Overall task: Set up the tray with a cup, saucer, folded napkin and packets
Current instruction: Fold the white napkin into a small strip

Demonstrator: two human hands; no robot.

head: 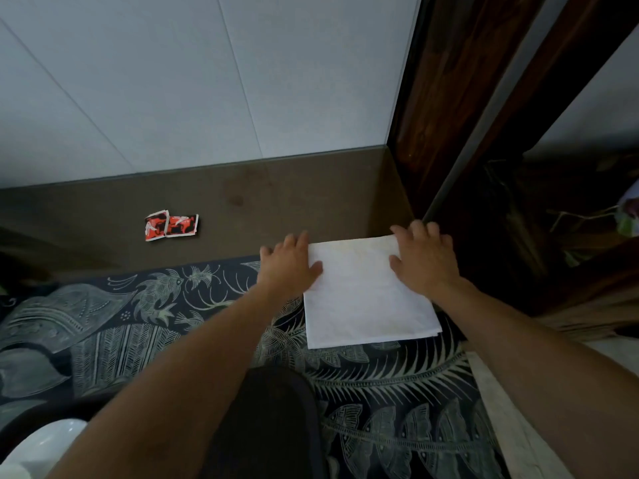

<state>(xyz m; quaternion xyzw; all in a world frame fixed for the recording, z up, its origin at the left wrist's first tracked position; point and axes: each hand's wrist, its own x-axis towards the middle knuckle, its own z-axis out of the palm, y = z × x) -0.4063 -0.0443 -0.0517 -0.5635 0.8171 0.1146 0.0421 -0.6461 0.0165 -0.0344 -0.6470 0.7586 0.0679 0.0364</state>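
The white napkin (366,292) lay flat at the right side of the scene, partly on the dark patterned cloth (155,323) and with its far edge on the brown surface (242,202). It looked already folded, with layered edges showing at its near right corner.

The left hand (288,264) rested palm down at the far left corner of the napkin. Its fingers were spread flat and its thumb lay on the white fabric, so it pressed on the napkin and did not grip it. The right hand (423,255) rested palm down on the far right corner, also with the fingers apart and flat, the thumb pointing toward the middle of the napkin. The napkin stretched between the two hands and reached nearer to the person than both of them.

Two red packets (171,225) lay side by side on the brown surface, well apart from the hands, far and to the left of the napkin.
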